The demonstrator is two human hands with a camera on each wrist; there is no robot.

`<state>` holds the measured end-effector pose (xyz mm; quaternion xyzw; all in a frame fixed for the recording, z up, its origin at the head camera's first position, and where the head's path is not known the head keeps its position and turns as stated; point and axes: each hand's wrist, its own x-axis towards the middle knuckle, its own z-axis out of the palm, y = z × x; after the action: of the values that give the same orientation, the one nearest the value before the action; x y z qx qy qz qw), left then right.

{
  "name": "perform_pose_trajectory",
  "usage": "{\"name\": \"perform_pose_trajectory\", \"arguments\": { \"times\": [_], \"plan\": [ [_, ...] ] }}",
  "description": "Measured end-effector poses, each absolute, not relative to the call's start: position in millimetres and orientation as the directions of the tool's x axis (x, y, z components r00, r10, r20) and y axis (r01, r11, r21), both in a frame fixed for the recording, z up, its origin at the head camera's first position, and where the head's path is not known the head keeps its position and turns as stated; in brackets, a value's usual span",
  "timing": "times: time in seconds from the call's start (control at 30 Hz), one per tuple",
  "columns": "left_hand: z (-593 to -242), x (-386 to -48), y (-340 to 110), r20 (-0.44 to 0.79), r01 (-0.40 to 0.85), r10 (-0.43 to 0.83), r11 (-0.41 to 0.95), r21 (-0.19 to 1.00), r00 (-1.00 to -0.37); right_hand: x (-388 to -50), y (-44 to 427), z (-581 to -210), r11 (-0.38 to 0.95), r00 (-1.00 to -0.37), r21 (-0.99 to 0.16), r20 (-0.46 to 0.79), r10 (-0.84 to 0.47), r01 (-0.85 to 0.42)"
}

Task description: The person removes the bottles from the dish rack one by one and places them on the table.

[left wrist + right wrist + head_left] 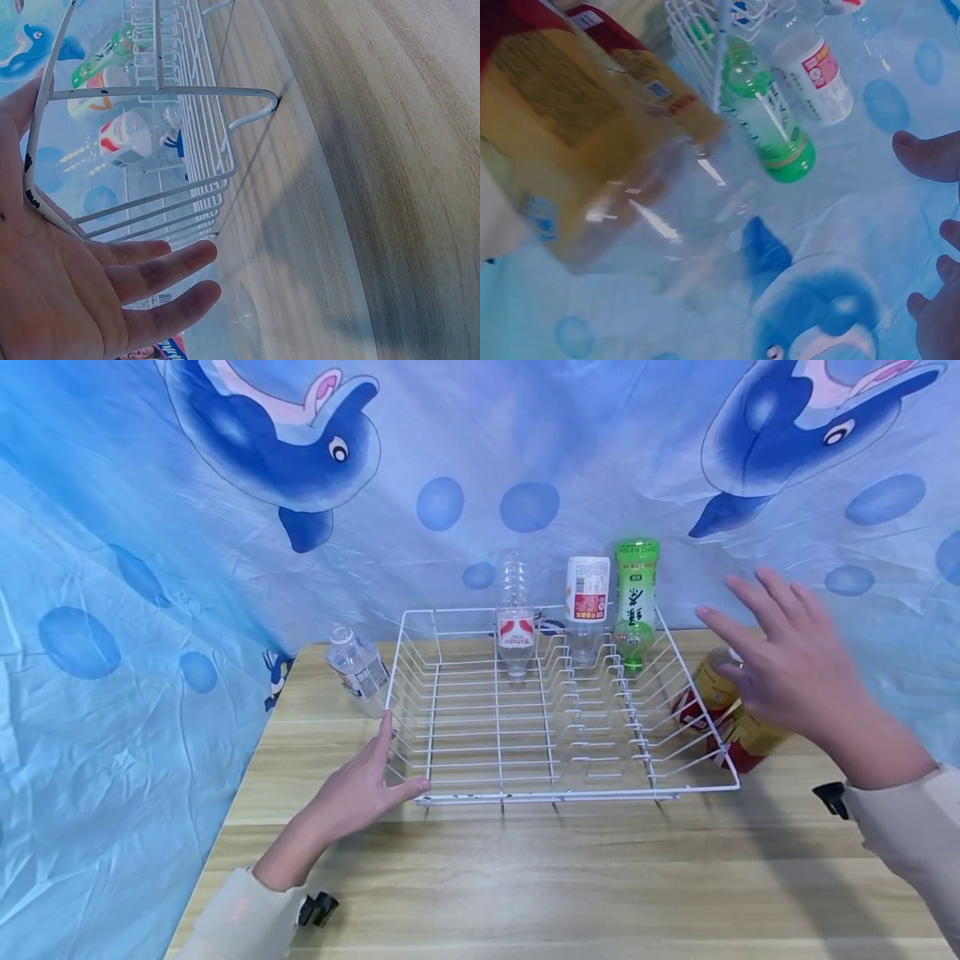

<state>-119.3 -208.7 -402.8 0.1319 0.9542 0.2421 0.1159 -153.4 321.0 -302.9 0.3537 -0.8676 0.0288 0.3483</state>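
Observation:
A white wire dish rack (pixel 600 795) stands on the wooden table. My left hand (pixel 352 793) rests at its front left corner, thumb along the front rim; the left wrist view shows the corner against the palm and the other fingers (pixel 169 274) extended. Upside down at the rack's back stand a clear bottle (pixel 516 631), a bottle with a white and red label (pixel 588 589) and a green bottle (pixel 636 602). My right hand (pixel 802 668) is in the air with spread fingers, holding nothing, above two yellow-and-red labelled bottles (pixel 750 739) right of the rack.
Left of the rack a clear capped bottle (pixel 358 668) stands on the table (pixel 525 885). A blue cloth (pixel 465 460) with dolphins hangs behind and at the sides. In the right wrist view the yellow-labelled bottle (pixel 562 127) is close and blurred.

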Motion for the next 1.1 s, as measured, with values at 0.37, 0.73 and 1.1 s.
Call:
{"name": "perform_pose_trajectory", "arguments": {
  "times": [0.37, 0.73, 1.1],
  "plan": [
    [-404, -118, -209, -0.162, 0.186, 0.302, 0.846, 0.500, -0.939, -172, 293, -283, 0.667, -0.537, 0.305, 0.414, -0.735, -0.679],
    [-405, -119, -209, -0.147, 0.212, 0.319, 0.848, 0.486, -0.936, -201, 274, -268, 0.514, -0.452, 0.515, 0.251, -0.856, -0.686],
    [-403, -120, -207, -0.147, 0.223, 0.329, 0.849, 0.480, -0.933, -230, 260, -265, 0.367, -0.445, 0.630, 0.037, -0.895, -0.685]
  ]
}}
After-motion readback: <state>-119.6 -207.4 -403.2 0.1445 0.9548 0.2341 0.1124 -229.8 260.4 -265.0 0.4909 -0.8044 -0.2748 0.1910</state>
